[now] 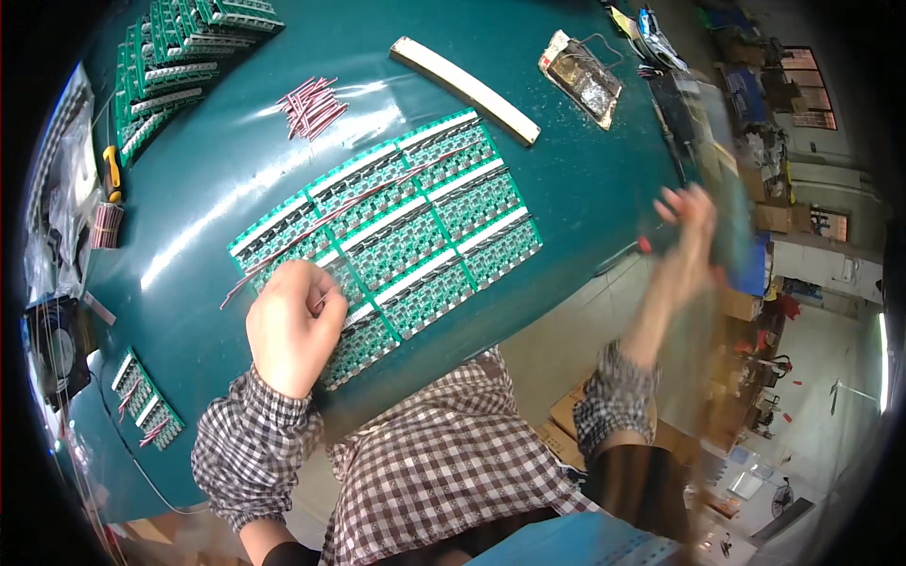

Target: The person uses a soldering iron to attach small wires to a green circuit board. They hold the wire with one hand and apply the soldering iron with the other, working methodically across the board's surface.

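My left hand is closed in a pinch over the lower left of a panel of green circuit boards. What looks like a thin wire shows between thumb and forefinger, mostly covered by the fingers. Long red and black wires lie slantwise across the panel, which carries white strips and rows of black parts. Off to the right, past the table edge, my right hand is raised and smeared by motion. Its fingers look apart, with nothing visible in them. Close to it is a small red tip on a thin cord.
Cut red wires lie in a pile beyond the panel. Stacked circuit boards fill the far left. A pale bar and a grimy tray sit far right. Leftward are a yellow-handled tool, a wire bundle and a small board.
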`<state>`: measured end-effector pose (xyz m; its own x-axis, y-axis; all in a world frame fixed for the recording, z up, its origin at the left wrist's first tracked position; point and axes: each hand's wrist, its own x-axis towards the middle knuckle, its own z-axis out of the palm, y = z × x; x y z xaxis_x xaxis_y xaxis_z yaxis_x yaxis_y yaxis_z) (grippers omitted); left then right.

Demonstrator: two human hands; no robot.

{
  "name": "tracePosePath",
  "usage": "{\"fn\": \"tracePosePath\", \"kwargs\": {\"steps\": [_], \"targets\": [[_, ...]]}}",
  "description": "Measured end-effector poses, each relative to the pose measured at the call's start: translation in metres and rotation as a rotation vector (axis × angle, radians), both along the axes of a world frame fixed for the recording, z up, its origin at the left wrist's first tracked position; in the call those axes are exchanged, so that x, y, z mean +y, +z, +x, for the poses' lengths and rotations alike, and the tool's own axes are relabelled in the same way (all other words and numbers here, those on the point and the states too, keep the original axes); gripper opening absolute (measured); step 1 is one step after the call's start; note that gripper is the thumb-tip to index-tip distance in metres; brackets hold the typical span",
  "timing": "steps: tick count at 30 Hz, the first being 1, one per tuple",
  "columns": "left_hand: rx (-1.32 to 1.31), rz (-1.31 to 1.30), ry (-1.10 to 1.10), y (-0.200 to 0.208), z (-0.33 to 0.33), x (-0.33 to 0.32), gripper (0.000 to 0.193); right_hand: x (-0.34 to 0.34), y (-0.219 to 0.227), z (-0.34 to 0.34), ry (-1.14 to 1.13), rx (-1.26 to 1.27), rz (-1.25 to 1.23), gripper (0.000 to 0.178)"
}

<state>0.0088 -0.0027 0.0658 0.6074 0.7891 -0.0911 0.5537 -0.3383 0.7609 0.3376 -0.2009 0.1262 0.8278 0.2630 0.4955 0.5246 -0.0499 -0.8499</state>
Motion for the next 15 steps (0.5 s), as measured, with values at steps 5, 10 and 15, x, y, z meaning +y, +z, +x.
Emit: {"fn": "tracePosePath", "kwargs": {"steps": [5,10,15], "targets": [[0.038,0.014,0.0,-0.004,-0.014,0.001,0.007,0.034,-0.008,-0.011,-0.044,0.126,-0.076,0.027],[-0.014,0.054,-0.003,-0.005,-0.014,0.003,0.007,-0.003,0.005,-0.053,0.199,0.569,0.013,0.031],[-0.016,0.067,-0.002,-0.014,-0.021,0.004,0.006,-0.014,-0.005,-0.097,0.517,0.977,0.084,0.041]]}}
